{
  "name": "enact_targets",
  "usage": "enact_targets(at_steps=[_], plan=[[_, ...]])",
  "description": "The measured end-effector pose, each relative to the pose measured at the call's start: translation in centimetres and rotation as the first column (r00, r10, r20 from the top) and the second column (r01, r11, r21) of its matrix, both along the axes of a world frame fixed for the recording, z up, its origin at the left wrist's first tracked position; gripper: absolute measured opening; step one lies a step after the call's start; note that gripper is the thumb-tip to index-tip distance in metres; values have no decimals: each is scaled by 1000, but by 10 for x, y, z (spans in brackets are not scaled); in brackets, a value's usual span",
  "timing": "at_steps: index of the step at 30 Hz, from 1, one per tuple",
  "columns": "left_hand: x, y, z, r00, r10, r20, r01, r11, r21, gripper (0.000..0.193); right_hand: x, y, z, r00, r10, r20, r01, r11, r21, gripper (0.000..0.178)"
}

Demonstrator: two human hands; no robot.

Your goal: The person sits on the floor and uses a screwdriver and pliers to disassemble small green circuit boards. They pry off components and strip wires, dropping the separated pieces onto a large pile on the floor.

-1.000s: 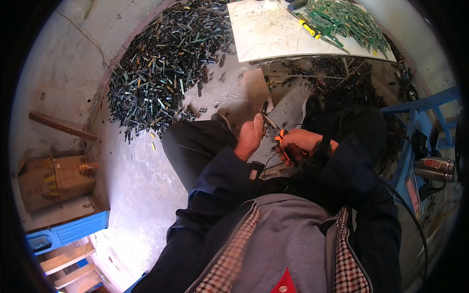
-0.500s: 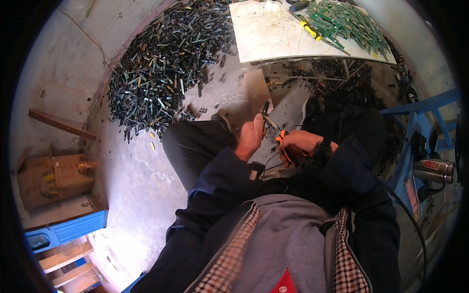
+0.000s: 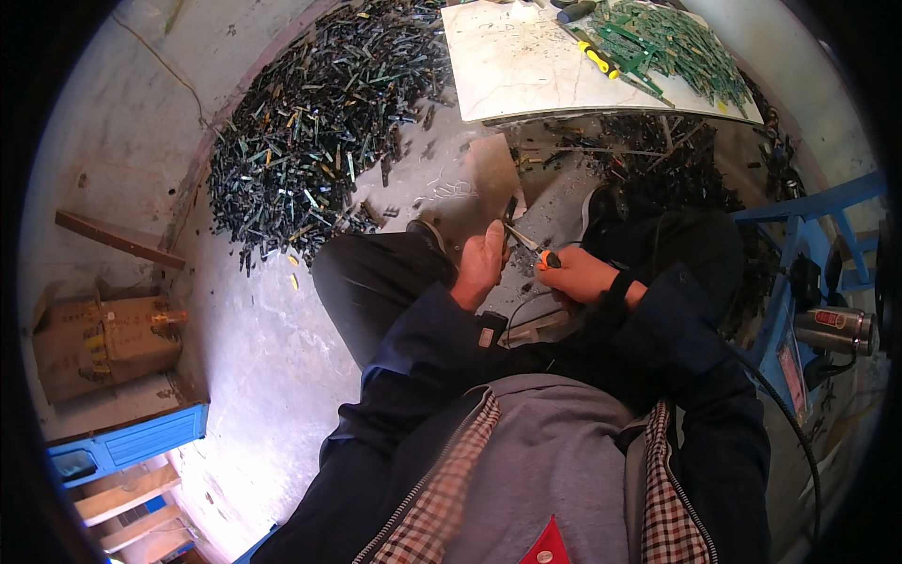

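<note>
Left hand (image 3: 481, 266) pinches a small dark strip (image 3: 508, 214), right hand (image 3: 575, 274) clenched on orange-handled tool (image 3: 534, 252), tip touching strip.

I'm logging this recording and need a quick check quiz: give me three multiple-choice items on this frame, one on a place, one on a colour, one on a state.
1. Where does the big heap of dark scrap pieces lie?
A. on the floor, ahead and to the person's left
B. on the white board
C. inside the cardboard box

2. What colour is the handle of the tool in the right hand?
A. blue
B. orange
C. white

3. What is the left hand doing?
A. resting flat on the floor
B. hanging free
C. gripping a small dark piece at the tool's tip

Answers: 1 A, the heap spreads over the concrete beside the wall. 2 B, orange shows at the grip just above the fist. 3 C, the fingers close around the piece where the metal tip meets it.
</note>
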State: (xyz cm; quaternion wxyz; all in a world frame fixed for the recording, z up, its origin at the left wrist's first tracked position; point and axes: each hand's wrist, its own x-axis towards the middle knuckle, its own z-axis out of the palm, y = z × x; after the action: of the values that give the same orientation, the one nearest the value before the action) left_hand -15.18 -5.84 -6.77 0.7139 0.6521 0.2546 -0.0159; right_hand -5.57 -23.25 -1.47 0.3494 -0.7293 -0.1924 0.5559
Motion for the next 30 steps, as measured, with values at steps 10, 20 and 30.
enact_targets(at_steps=[10, 20, 30], plan=[[0, 0, 8, 990, 18, -137, -49, 973, -224, 55, -6, -4, -14, 790, 160, 591, -137, 987, -84, 27], [3, 1, 5, 994, 69, -86, -82, 983, -162, 58, 4, -1, 15, 953, -21, -304, 22, 1000, 0, 25], [3, 0, 1, 994, 102, -40, -103, 994, -27, 62, 2, 1, 11, 862, -144, -485, 144, 989, -38, 24]])
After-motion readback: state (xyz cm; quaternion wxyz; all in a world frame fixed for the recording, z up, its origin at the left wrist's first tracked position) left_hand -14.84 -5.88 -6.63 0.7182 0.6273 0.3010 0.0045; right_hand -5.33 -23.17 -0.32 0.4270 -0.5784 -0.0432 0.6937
